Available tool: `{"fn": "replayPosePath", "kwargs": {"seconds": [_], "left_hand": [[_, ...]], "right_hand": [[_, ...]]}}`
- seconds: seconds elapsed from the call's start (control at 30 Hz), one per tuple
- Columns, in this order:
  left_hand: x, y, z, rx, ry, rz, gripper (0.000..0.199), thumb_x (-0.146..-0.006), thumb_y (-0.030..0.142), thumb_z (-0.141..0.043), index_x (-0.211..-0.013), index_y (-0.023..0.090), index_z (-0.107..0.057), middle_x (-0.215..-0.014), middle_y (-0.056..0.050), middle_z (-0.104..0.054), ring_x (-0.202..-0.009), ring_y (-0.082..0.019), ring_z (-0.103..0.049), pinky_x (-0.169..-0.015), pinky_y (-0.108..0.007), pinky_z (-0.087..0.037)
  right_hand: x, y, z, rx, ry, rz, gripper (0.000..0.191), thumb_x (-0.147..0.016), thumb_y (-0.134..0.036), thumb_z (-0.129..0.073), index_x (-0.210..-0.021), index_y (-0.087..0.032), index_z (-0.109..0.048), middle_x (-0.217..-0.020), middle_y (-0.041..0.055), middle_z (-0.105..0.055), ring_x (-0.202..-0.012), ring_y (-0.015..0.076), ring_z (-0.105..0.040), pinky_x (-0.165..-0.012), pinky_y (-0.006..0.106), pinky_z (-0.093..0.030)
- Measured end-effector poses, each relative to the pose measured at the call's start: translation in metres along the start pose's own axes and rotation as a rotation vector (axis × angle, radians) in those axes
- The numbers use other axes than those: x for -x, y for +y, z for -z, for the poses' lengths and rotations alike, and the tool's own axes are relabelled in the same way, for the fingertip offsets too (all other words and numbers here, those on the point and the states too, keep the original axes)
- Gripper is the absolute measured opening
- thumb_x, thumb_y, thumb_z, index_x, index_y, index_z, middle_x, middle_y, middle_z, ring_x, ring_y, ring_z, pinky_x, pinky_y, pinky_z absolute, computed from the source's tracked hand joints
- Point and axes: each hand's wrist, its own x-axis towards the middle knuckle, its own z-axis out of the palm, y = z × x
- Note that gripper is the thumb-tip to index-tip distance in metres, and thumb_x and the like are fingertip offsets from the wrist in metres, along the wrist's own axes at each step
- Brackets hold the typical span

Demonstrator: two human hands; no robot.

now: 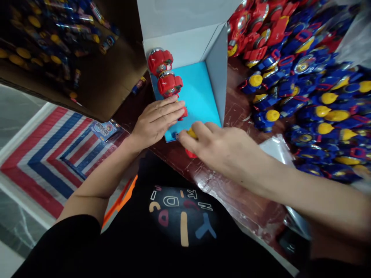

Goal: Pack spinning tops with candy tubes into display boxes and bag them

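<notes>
My left hand (159, 119) lies with its fingers stretched out flat over a red plastic toy (183, 113), which shows only at the edges of the fingers. My right hand (214, 144) is closed around a toy with red and yellow parts (191, 134), mostly hidden by the fingers and slightly blurred. Both hands are at the near end of an open white box (185, 54) with a bright blue panel (198, 87) inside. Two red toys with shiny round parts, one farther back (160, 61) and one closer (170, 83), line its left side.
A cardboard box (116, 77) of small yellow-capped bottles stands at the left. Several red toys (261, 23) and blue toys with yellow parts (307, 100) crowd the right of the dark red table (237, 104). A clear plastic bag (275, 148) lies near my right forearm.
</notes>
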Motion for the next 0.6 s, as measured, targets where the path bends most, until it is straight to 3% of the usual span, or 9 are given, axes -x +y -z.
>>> {"fn": "replayPosePath", "kwargs": {"seconds": [0.1, 0.17, 0.27, 0.4, 0.47, 0.53, 0.6], "left_hand": [[0.007, 0.010, 0.002, -0.037, 0.070, 0.012, 0.039, -0.116, 0.036, -0.047, -0.154, 0.035, -0.058, -0.155, -0.002, -0.065, -0.151, -0.022, -0.057, -0.125, -0.050, -0.051], [0.009, 0.011, 0.007, -0.107, 0.192, 0.116, 0.040, -0.118, 0.034, -0.039, -0.153, 0.031, -0.058, -0.155, -0.005, -0.064, -0.150, -0.023, -0.057, -0.124, -0.051, -0.049], [0.014, -0.013, 0.017, -0.333, 0.372, 0.329, 0.037, -0.118, 0.035, -0.040, -0.141, 0.023, -0.066, -0.141, -0.008, -0.070, -0.137, -0.022, -0.063, -0.119, -0.049, -0.047], [0.017, -0.086, 0.018, -0.538, 0.303, 0.563, 0.043, -0.108, 0.053, -0.064, -0.128, 0.016, -0.072, -0.131, -0.010, -0.066, -0.130, -0.023, -0.055, -0.115, -0.051, -0.036], [0.012, -0.114, 0.011, -0.549, 0.277, 0.689, 0.043, -0.097, 0.052, -0.078, -0.117, 0.014, -0.074, -0.131, -0.012, -0.063, -0.132, -0.027, -0.050, -0.114, -0.053, -0.033], [0.005, -0.124, 0.006, -0.566, 0.233, 0.772, 0.032, -0.094, 0.039, -0.082, -0.110, 0.013, -0.073, -0.135, -0.015, -0.061, -0.136, -0.033, -0.047, -0.116, -0.056, -0.033], [0.000, -0.117, 0.006, -0.584, 0.213, 0.791, 0.022, -0.097, 0.026, -0.075, -0.113, 0.012, -0.070, -0.139, -0.019, -0.060, -0.139, -0.036, -0.046, -0.119, -0.058, -0.034]], "right_hand": [[-0.008, -0.006, 0.017, -0.012, 0.008, 0.005, 0.042, -0.107, -0.007, -0.032, -0.125, -0.016, -0.068, -0.102, 0.0141, -0.074, -0.078, 0.0224, -0.069, -0.053, 0.032, -0.020], [-0.011, -0.005, 0.023, -0.026, 0.041, 0.010, 0.046, -0.107, -0.007, -0.030, -0.136, -0.015, -0.065, -0.108, 0.0152, -0.075, -0.081, 0.0229, -0.070, -0.053, 0.032, -0.023], [-0.014, 0.000, 0.027, -0.065, 0.056, -0.012, 0.054, -0.106, -0.005, -0.028, -0.152, -0.014, -0.055, -0.119, 0.0165, -0.074, -0.087, 0.0232, -0.072, -0.054, 0.033, -0.026], [-0.018, 0.009, 0.029, -0.172, 0.001, -0.034, 0.050, -0.110, -0.011, -0.029, -0.154, -0.015, -0.052, -0.126, 0.0158, -0.073, -0.089, 0.0223, -0.072, -0.055, 0.035, -0.025], [-0.019, 0.015, 0.023, -0.211, -0.030, -0.014, 0.049, -0.110, -0.011, -0.029, -0.153, -0.017, -0.053, -0.123, 0.0139, -0.074, -0.087, 0.0219, -0.072, -0.055, 0.035, -0.024], [-0.019, 0.018, 0.011, -0.238, -0.058, -0.004, 0.049, -0.109, -0.010, -0.032, -0.153, -0.017, -0.054, -0.117, 0.0121, -0.075, -0.087, 0.0220, -0.073, -0.055, 0.035, -0.023], [-0.020, 0.018, -0.005, -0.280, -0.049, 0.003, 0.048, -0.110, -0.014, -0.038, -0.155, -0.019, -0.054, -0.115, 0.0104, -0.076, -0.088, 0.0224, -0.074, -0.055, 0.035, -0.023]]}}
